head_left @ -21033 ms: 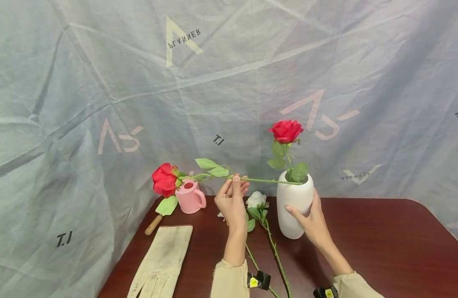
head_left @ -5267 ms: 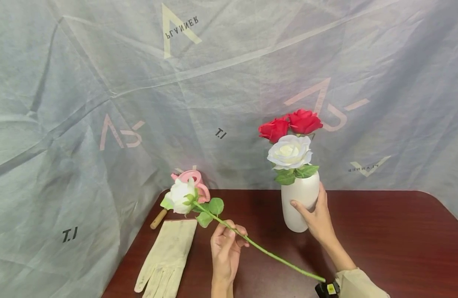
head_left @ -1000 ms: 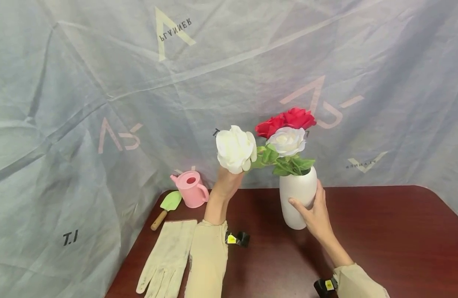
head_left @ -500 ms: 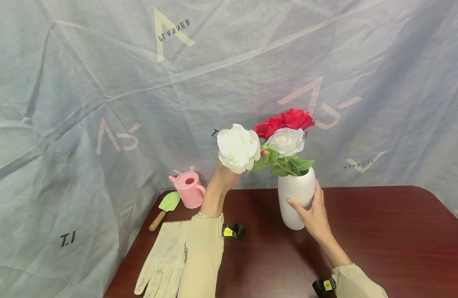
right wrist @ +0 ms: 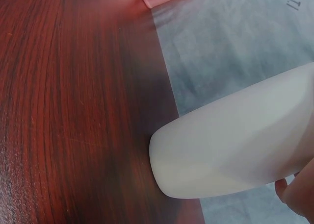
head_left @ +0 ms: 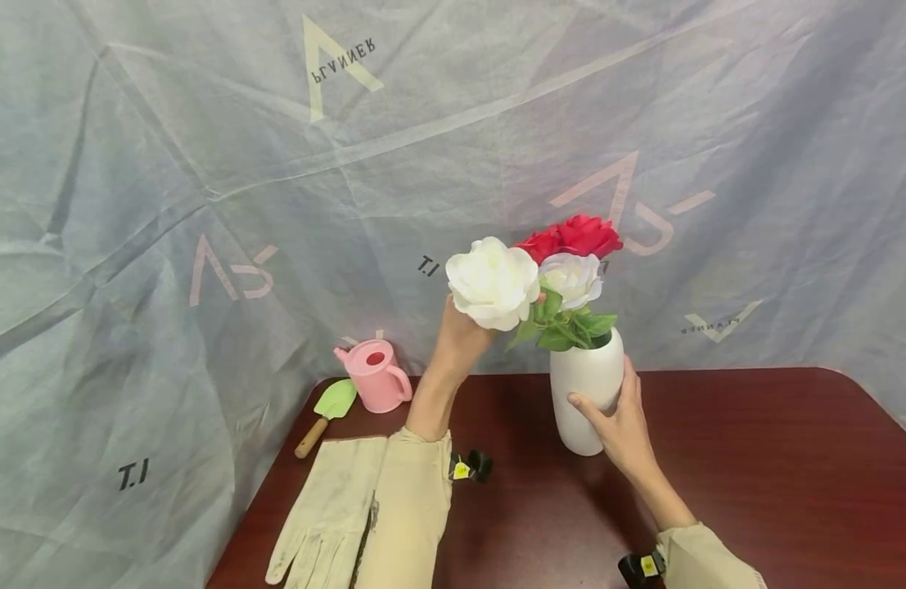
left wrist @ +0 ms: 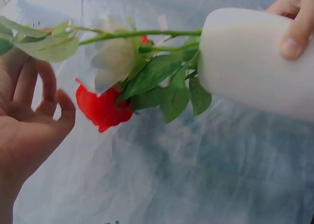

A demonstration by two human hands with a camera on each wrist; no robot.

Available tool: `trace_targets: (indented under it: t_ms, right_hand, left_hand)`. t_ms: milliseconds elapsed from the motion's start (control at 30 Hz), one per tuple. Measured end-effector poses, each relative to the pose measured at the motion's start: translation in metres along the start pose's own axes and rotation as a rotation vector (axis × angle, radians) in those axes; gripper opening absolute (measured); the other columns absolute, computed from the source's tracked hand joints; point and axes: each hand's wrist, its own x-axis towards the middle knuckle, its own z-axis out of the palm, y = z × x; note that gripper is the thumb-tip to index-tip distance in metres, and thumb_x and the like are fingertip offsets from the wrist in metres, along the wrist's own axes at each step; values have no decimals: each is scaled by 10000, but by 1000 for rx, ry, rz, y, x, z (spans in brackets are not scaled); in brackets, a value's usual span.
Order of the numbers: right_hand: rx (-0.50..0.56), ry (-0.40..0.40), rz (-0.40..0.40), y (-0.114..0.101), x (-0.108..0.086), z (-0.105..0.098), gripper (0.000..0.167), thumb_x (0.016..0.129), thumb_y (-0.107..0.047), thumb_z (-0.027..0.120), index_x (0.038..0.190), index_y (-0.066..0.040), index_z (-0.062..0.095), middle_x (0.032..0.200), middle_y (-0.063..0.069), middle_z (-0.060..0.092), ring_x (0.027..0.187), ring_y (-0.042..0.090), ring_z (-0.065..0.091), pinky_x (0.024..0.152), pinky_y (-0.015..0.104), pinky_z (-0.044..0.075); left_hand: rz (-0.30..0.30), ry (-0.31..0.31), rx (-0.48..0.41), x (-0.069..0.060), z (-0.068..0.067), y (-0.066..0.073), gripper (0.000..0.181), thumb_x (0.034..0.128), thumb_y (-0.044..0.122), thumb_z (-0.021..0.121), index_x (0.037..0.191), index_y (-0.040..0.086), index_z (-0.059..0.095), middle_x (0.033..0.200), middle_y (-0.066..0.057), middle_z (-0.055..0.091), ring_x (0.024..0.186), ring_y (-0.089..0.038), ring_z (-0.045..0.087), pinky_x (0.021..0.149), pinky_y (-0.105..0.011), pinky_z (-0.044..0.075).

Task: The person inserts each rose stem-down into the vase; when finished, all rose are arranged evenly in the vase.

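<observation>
A white vase (head_left: 587,393) stands on the table, its side gripped by my right hand (head_left: 622,425), thumb in front. In the vase are red roses (head_left: 588,235) and a white rose (head_left: 573,280). Another white rose (head_left: 493,283) leans left of them, larger in view, and covers part of my left hand (head_left: 460,339). The left wrist view has the left hand (left wrist: 34,111) with curled fingers at this rose's leaves (left wrist: 49,47); the pinch itself is hidden. Its green stem (left wrist: 142,34) runs to the vase mouth. The right wrist view shows the vase base (right wrist: 181,160).
On the left of the dark red table (head_left: 755,474) stand a pink watering can (head_left: 379,380) and a small green trowel (head_left: 335,401) with a wooden handle. A pale work glove (head_left: 331,507) lies in front, partly under the left sleeve. Grey sheeting (head_left: 239,164) hangs behind.
Earlier, one red rose stood in the vase and another was held; both are now in, with a white one. The last white rose came up from the table side and just shifted right, toward the bunch.
</observation>
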Motion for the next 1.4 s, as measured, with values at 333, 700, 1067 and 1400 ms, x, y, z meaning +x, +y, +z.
trace_targets:
  t_ms: [333,700,1067,1400]
  right_hand:
    - [6,2,-8,-2,-1,0,967,786,-240,763,1496,-210,107,1283,201,329,1079,352,425,847,551,366]
    - [7,2,-10,-2,-1,-2,969,792,-231,759,1498,-213,96,1290,200,320,1076,351,423,840,542,366]
    - [1,9,-17,-3,-2,-1,965,789,-241,760,1496,-232,102,1291,195,322,1069,344,426,827,536,370]
    - [-7,10,-17,-5,-4,7,959,782,-243,768,1491,-263,123,1268,182,339,1056,324,430,822,519,378]
  left_hand:
    - [97,203,-13,-2,21,-7,247,744,-100,672,984,-139,629,887,-208,670,797,-107,624,701,-291,502]
    - [44,314,95,4,57,29,310,701,-37,775,562,-117,510,461,-31,437,501,-23,377,550,-202,404]
    - [47,363,96,6,68,-9,194,690,92,824,688,-36,678,460,-57,522,468,-30,403,506,-205,420]
    - [-120,302,101,-4,63,-12,150,725,60,794,801,-43,717,752,-113,690,599,-23,533,517,-200,436]
